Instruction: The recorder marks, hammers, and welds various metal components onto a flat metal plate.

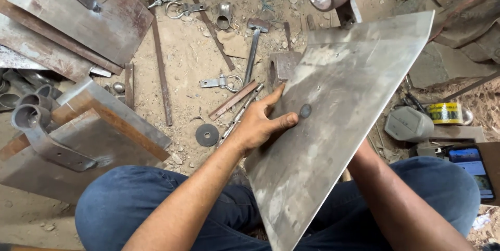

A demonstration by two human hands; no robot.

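Observation:
A large grey metal sheet (333, 120) is held tilted over my lap, one corner pointing up to the right. A small dark round disc (305, 111) lies on its face. My left hand (260, 123) grips the sheet's left edge, thumb on top beside the disc. My right forearm (396, 199) runs under the sheet; the right hand itself is hidden behind the metal. I sit with my knees in blue jeans (130, 204) on sandy ground.
Scattered on the dirt are a hammer (253, 47), flat steel bars (161, 74), hinge brackets (221, 82), a black grinding disc (207, 135) and rusty plates (78, 16). A pipe bracket (36, 126) lies left. A phone (471, 167), yellow tape roll (444, 113) and grey tool (409, 124) sit right.

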